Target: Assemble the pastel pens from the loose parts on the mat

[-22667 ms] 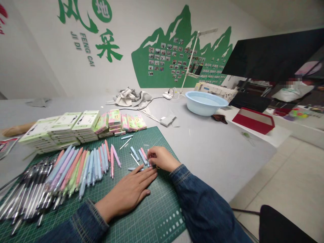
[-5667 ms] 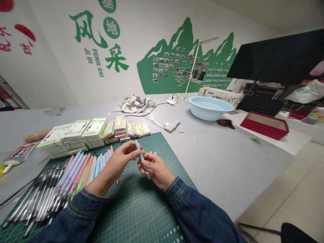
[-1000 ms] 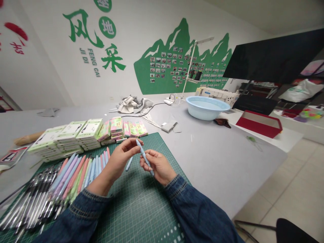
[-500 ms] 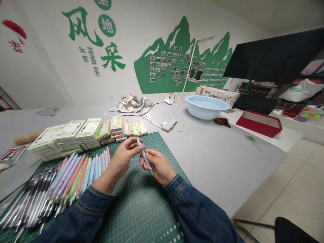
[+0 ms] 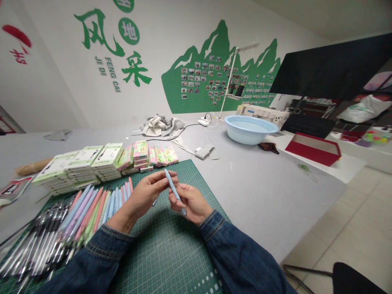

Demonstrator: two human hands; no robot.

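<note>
A light blue pen (image 5: 173,186) is held at a slant above the green cutting mat (image 5: 165,253). My left hand (image 5: 148,192) closes its fingers about the pen's upper part. Lower down, the thumb and fingers of my right hand (image 5: 193,201) grip the same pen. A small blue tip (image 5: 155,201) shows beneath my left palm; what it belongs to is hidden. To the left of my hands lies a row of pastel pens (image 5: 94,206) in blue, purple, pink and green. Beside them is a pile of clear and black pen-like sticks (image 5: 36,241), too blurred to tell exactly.
Stacked white-green boxes (image 5: 105,159) and small pink-green boxes (image 5: 141,152) stand behind the pens. Farther back are crumpled cloth (image 5: 156,125), a cable and a blue basin (image 5: 251,132). A red box (image 5: 314,149) sits at right, a black chair (image 5: 352,279) below.
My left hand has shifted slightly down and left, its fingers now farther behind the pen, so more of the pen's upper end shows. My right hand has stayed nearly in place.
</note>
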